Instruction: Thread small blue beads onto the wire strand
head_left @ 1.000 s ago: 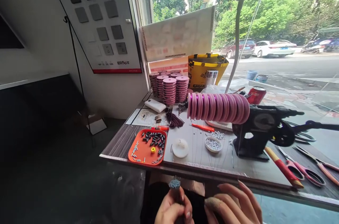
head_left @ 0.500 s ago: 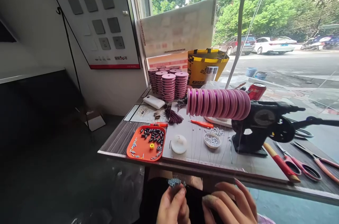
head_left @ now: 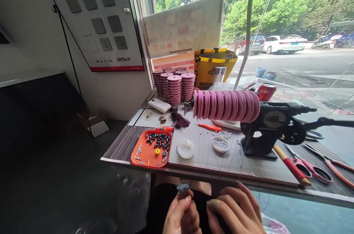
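Down at the bottom edge, just below the front lip of the grey wood-grain table, the left hand is pinching one small bundle of blue-grey tipped pins between thumb and fingers, tips pointing up. The right hand sits right beside it, fingers loosely curled, and I can't tell if it's got anything in it — there's a tan cover on its thumb tip.

Going out from the bundle, on the table: one orange plastic tray of dark beads with one yellow bead, one flat white round disc beside it, and one small white bowl of pale beads. Behind those, one black hand-crank winding machine carrying a row of pink spools on its shaft — roughly ten, hard to count exactly. Farther back stand stacks of pink spools, about six stacks, plus one yellow bag and one red drink can. Right of the machine: two pairs of scissors, one with pink handles.

The table stands against a big window looking onto a street with parked cars and trees; a white wall with a switch display board is on the left.
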The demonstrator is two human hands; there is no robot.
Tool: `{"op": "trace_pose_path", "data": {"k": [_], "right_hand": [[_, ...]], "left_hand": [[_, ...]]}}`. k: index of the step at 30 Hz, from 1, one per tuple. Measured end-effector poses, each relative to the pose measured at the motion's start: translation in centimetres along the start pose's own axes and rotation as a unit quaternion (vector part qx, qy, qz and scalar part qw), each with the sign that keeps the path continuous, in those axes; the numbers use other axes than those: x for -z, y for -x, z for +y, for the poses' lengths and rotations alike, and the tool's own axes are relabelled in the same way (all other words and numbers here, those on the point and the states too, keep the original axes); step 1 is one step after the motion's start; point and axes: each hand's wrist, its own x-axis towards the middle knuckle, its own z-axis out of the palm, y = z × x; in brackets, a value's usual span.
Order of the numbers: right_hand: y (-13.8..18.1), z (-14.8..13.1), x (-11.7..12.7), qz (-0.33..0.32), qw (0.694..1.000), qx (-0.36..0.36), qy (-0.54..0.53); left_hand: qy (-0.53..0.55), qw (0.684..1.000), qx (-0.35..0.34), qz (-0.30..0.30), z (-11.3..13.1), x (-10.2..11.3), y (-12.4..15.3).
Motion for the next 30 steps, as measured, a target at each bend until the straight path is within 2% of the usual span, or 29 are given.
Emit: {"op": "trace_pose_path", "data": {"k": [3,9,16,22,30], "right_hand": [[0.0,0.0,-0.1,-0.004,1.000,-0.003,-0.005],[0.2,0.0,-0.1,0.003,1.000,-0.020,-0.024],[0.0,-0.2,-0.2,0.004,0.999,-0.033,-0.033],[0.1,-0.1,-0.2,-0.001,1.000,-0.021,-0.023],[0.3,0.1,-0.2,-0.019,1.000,0.004,0.000]], "left_hand": [[-0.020,1.000,-0.006,-0.016,0.0,-0.2,0.2],[-0.006,1.000,-0.017,0.025,-0.1,0.2,-0.1],[0.036,0.999,0.032,-0.014,0.1,1.3,-0.9],[0.039,0.999,-0.001,0.001,0.0,0.9,-0.5],[0.044,0.999,-0.011,-0.002,-0.1,0.9,-0.5]]}}
